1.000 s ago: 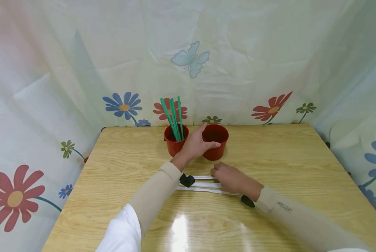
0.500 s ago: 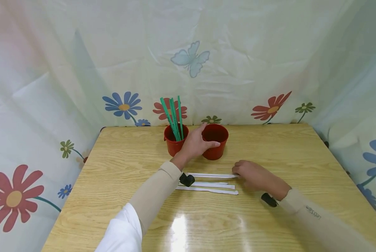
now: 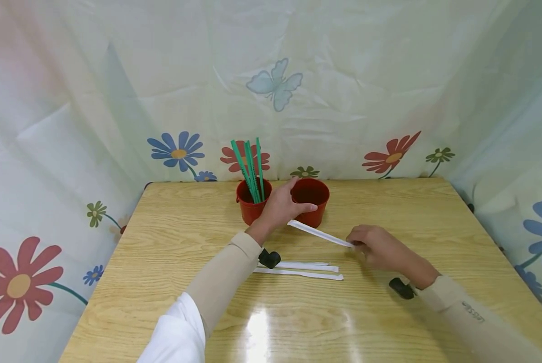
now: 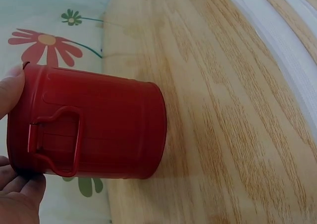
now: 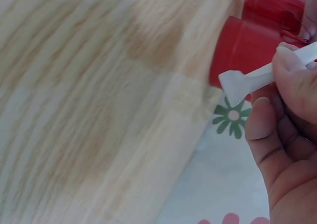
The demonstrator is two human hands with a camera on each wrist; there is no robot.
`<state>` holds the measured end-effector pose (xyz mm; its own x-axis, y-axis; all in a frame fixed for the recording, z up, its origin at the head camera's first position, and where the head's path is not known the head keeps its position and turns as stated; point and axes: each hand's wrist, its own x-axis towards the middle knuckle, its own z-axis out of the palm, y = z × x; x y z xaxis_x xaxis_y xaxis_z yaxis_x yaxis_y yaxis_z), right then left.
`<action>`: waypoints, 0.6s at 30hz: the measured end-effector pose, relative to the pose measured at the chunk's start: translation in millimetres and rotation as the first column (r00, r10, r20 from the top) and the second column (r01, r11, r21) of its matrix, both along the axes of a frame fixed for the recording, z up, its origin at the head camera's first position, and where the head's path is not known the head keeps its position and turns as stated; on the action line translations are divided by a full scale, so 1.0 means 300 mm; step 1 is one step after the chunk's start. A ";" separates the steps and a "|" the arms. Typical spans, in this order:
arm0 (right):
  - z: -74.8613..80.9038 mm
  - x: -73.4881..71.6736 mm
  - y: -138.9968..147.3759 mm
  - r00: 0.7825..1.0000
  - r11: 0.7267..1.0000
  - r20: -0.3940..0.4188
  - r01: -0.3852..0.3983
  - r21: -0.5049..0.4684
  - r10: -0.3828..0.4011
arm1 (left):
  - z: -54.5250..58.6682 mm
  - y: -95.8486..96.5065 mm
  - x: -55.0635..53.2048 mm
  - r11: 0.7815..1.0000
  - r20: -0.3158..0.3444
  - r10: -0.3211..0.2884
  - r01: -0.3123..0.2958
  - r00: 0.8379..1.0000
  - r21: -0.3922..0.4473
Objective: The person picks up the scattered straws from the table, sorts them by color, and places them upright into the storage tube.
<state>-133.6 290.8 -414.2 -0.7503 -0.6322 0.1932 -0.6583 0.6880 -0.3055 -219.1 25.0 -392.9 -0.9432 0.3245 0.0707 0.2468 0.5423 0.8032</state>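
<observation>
My left hand [image 3: 282,204] grips a red metal bucket [image 3: 317,214] near its rim, thumb on one side and fingers on the other. In the left wrist view the bucket's wire handle [image 4: 74,140] folds against its wall. My right hand [image 3: 379,247] pinches one end of a white paper-wrapped straw [image 3: 320,233] between thumb and fingers. The straw slants up to the left, its far end overlapping the bucket's lower front. In the right wrist view its flattened paper end [image 5: 235,87] pokes out past the fingertips. No straws show in the gripped bucket.
A second red bucket [image 3: 249,214] holding several upright green straws [image 3: 251,166] stands left of my left hand. Several white wrapped straws [image 3: 316,275] lie on the wooden table [image 3: 388,201], partly hidden by my left forearm. A flowered curtain [image 3: 343,101] hangs behind the table.
My right hand has moved right, drawing one white straw away from the others, and has lifted it, tilting its left end up toward the bucket. The left hand stays on the bucket.
</observation>
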 end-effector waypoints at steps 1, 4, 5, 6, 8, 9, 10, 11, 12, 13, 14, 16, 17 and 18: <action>0.005 -0.001 -0.003 1.000 1.000 0.009 0.001 -0.020 -0.001 | 0.000 0.000 -0.001 1.000 0.000 0.003 -0.003 1.000 -0.002; 0.021 -0.004 -0.017 1.000 0.995 0.031 0.002 -0.099 0.001 | -0.001 0.001 -0.002 1.000 -0.017 0.003 -0.004 1.000 -0.009; 0.026 -0.006 -0.022 0.999 0.991 0.031 0.000 -0.131 0.005 | -0.002 0.001 -0.003 1.000 -0.021 0.001 -0.002 1.000 -0.006; 0.030 -0.008 -0.026 1.000 0.987 0.029 -0.004 -0.160 0.008 | -0.003 0.001 -0.003 1.000 -0.024 -0.001 0.001 1.000 -0.003; 0.037 -0.012 -0.036 1.000 0.977 0.026 -0.010 -0.215 0.016 | -0.003 0.001 -0.002 1.000 -0.027 -0.005 0.005 1.000 0.003; 0.040 -0.015 -0.041 1.000 0.971 0.019 -0.015 -0.238 0.020 | -0.002 0.002 -0.002 1.000 -0.021 -0.004 0.004 1.000 0.004; 0.044 -0.019 -0.047 1.000 0.965 0.017 -0.021 -0.261 0.026 | -0.002 0.002 -0.002 1.000 -0.016 -0.002 0.002 1.000 0.003; 0.049 -0.022 -0.053 0.999 0.960 0.015 -0.025 -0.279 0.030 | -0.001 0.003 -0.001 1.000 -0.010 -0.001 0.001 1.000 0.003; 0.055 -0.024 -0.059 0.999 0.955 0.019 -0.024 -0.295 0.031 | 0.001 0.003 0.000 1.000 -0.006 0.000 0.000 1.000 0.003; 0.062 -0.027 -0.066 0.999 0.950 0.023 -0.024 -0.312 0.033 | 0.002 0.003 0.001 1.000 -0.004 0.003 -0.003 1.000 0.002; 0.069 -0.030 -0.073 0.999 0.944 0.024 -0.025 -0.329 0.035 | 0.004 0.003 0.002 1.000 -0.003 0.005 -0.005 1.000 0.002; 0.086 -0.035 -0.089 0.999 0.935 0.030 -0.026 -0.355 0.039 | 0.006 0.002 0.002 1.000 -0.004 0.008 -0.008 1.000 0.001; 0.094 -0.038 -0.097 0.998 0.929 0.040 -0.023 -0.370 0.040 | 0.006 0.002 0.002 1.000 -0.004 0.008 -0.008 1.000 0.003; 0.103 -0.040 -0.105 0.998 0.922 0.048 -0.021 -0.387 0.043 | 0.007 0.002 0.002 1.000 -0.003 0.010 -0.010 1.000 0.005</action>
